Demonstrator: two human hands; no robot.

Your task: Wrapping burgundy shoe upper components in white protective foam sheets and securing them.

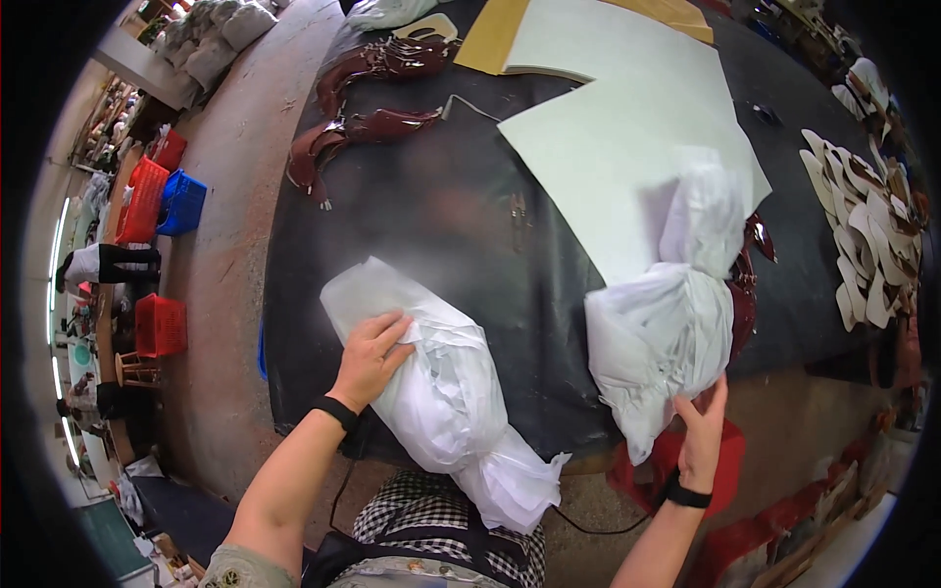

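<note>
Two white paper-wrapped bundles are in front of me; what is inside them is hidden. The left bundle point(446, 392) lies slantwise on the black-covered table point(392, 225), its twisted end hanging over the near edge. My left hand point(371, 361) is closed on its upper left side, fingers pressed together on the paper. At the right, the other bundle point(659, 328), narrowed at its middle, lies partly over large white sheets point(608, 127). Around its lower right edge my right hand point(702, 429) is closed, with thumb and fingers apart; the fingertips are partly hidden by the paper.
Shiny dark red pieces point(382, 122) lie at the table's far left, near a bent metal rod point(470, 106). Small pliers-like tool point(518, 220) sits mid-table. Cream cut-out pieces point(863, 230) are piled at right. A red container point(676, 461) stands below the near edge.
</note>
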